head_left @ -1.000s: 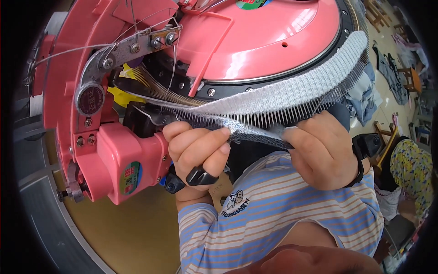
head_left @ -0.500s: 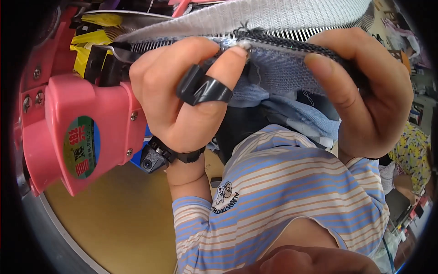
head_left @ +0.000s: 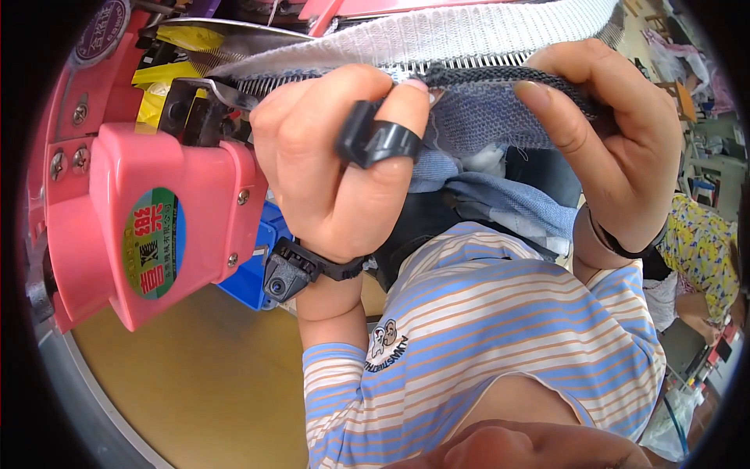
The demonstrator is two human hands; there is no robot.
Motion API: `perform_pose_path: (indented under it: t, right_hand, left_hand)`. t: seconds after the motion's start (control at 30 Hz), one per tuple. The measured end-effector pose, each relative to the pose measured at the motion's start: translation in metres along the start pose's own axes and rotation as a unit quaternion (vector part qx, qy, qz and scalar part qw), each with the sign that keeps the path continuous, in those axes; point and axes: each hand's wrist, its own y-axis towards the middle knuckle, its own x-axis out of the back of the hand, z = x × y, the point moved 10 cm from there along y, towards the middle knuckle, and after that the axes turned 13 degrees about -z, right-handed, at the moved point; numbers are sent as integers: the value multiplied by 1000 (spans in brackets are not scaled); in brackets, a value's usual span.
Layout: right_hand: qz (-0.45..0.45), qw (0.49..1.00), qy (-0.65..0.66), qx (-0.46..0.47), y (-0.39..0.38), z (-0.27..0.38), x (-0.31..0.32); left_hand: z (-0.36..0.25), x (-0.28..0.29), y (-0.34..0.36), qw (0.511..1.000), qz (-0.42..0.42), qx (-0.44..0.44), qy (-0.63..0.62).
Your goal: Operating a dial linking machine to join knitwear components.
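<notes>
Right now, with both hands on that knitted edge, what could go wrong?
The left hand appears close to the metal pins, so a slip might prick it. The dark knitted edge, held also by the right hand, could snag there. The black ring might catch loops.

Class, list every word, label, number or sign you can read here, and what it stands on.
I won't copy wording, only place it:
Oval label on the pink housing: large red characters, smaller print.
Round purple label, upper left: pale lettering.
Striped shirt: dark lettering beside a cartoon.
Black ring, left hand: pale mark, unclear.
</notes>
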Motion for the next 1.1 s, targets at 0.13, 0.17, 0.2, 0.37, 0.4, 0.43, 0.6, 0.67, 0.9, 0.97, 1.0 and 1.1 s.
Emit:
perform_pose_path:
  t: [0.13, 0.17, 0.2, 0.37, 0.4, 0.43, 0.6, 0.67, 0.9, 0.97, 1.0, 1.1]
  right_hand:
    - [10, 999, -26, 16, 2, 3, -1]
    - [9, 1000, -25, 15, 3, 3, -2]
    - [7, 999, -31, 14, 3, 2, -2]
    - [12, 999, -37, 35, 6, 3, -2]
    - [13, 999, -27, 29, 6, 2, -3]
    - [13, 1000, -17, 22, 6, 2, -3]
    - [16, 999, -24, 29, 7, -1, -4]
    - [16, 999, -9, 37, 6, 2, -5]
    - [3, 999, -32, 8, 6, -1, 0]
    - [7, 1000, -30, 4, 6, -2, -2]
    - [-4, 999, -27, 25, 6, 2, -2]
    - [-12, 999, -27, 27, 5, 3, -1]
  left_hand:
    - [4, 1, 7, 998, 1, 55, -30]
    - [9, 3, 11, 996, -2, 84, -29]
    - [15, 4, 7, 994, -2, 97, -57]
    - [23, 1, 11, 985, -1, 171, 28]
    - [21, 3, 13, 984, -2, 160, 83]
    - [22, 4, 16, 985, 7, 148, 90]
    - [6, 3, 14, 985, 35, 166, 17]
    - [-14, -5, 10, 992, 59, -71, 91]
    - [7, -7, 20, 991, 56, 91, -83]
    - [23, -2, 19, 973, 2, 225, -43]
    - [17, -8, 31, 983, 49, 154, 88]
    - [8, -25, 49, 969, 98, 108, 200]
